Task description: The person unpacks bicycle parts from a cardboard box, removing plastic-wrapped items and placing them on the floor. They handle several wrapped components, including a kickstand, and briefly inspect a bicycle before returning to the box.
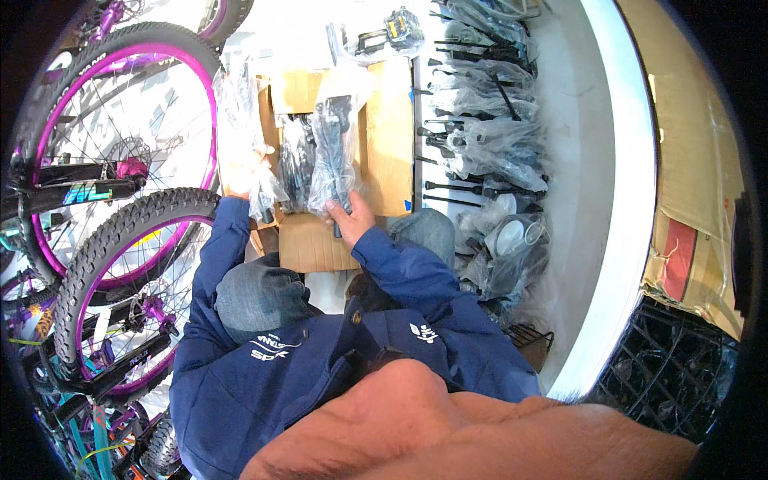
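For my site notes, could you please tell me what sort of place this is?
Probably a bicycle workshop or storeroom: round magenta-rimmed wheels with black tyres, long black parts in clear plastic bags, and an open brown cardboard box.

The navy-sleeved left arm point(222, 240) is stretched forward, its bare left hand point(243, 174) washed out by glare; the navy-sleeved right arm point(404, 260) is angled inward, its bare right hand point(354, 218) curled.

Purple-rimmed bicycle wheels point(98, 252) at left
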Demonstrator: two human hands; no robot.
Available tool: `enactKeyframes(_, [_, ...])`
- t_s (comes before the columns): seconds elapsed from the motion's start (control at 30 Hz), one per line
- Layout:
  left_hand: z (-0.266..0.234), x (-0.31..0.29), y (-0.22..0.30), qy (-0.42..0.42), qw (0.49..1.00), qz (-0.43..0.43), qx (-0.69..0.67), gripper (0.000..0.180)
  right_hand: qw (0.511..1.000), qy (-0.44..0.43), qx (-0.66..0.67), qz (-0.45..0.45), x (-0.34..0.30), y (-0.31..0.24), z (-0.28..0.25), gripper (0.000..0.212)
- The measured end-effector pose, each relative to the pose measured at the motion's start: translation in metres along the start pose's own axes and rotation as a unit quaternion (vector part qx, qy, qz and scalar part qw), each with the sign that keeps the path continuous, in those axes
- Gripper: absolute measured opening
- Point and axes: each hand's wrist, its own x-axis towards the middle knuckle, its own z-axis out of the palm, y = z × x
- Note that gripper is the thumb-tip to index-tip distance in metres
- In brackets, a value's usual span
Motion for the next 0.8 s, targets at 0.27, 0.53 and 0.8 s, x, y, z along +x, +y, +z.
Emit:
enactKeyframes(0.27, [0.002, 0.004, -0.001, 0.024, 0.998, 0.018, 0.052, 0.023, 0.995, -0.015, -0.028, -0.099, 0.010, -0.020, -0.003, 0.021])
enactKeyframes(0.53, [-0.011, 0.011, -0.012, -0.017, 0.999, 0.008, 0.033, 0.025, 0.988, -0.006, 0.109, -0.111, 0.007, -0.046, 0.001, 0.029])
enactKeyframes(0.8, [-0.009, 0.007, -0.010, -0.014, 0.999, 0.029, 0.018, 0.024, 0.955, -0.086, 0.285, 0.005, 0.007, -0.068, -0.019, 0.040])
